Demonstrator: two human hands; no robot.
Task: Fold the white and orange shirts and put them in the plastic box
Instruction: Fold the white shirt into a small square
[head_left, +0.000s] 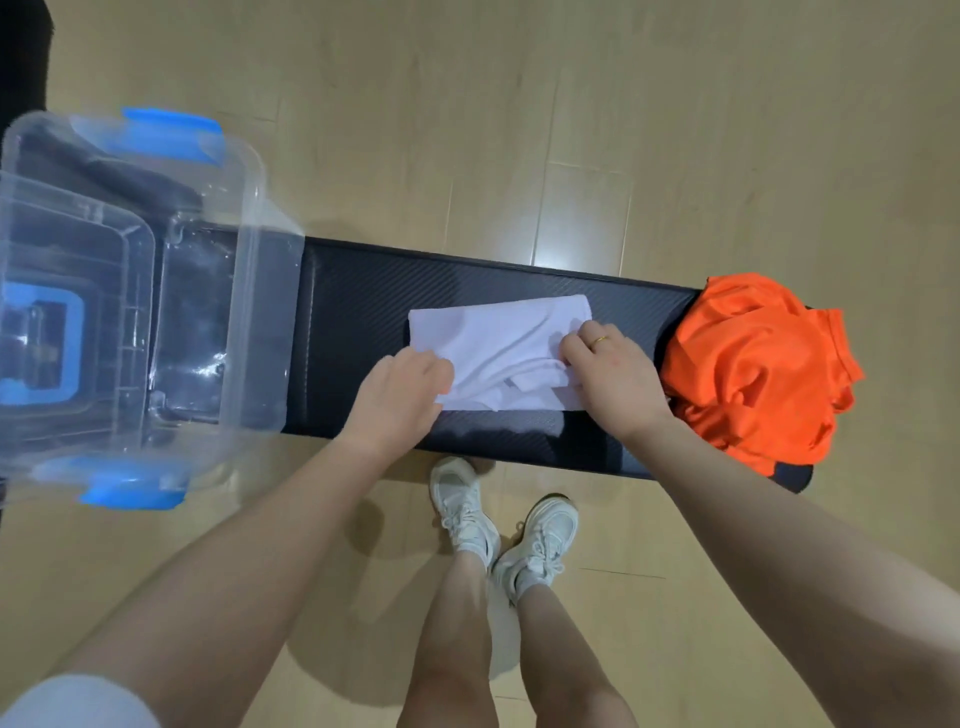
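Note:
The white shirt (498, 343) lies folded into a small rectangle on the middle of the black bench (363, 291). My left hand (402, 395) grips its near left corner, and my right hand (613, 374), wearing a gold ring, pinches its near right edge. The orange shirt (753, 364) sits crumpled in a heap on the bench's right end, just right of my right hand. The clear plastic box (208, 291) with blue latches stands open on the bench's left end, nothing visible inside it.
The box's clear lid (67, 322), with a blue handle, rests tilted over the box's left part. The bench stands on a light wooden floor (519, 130). My legs and white sneakers (504, 525) are right in front of the bench.

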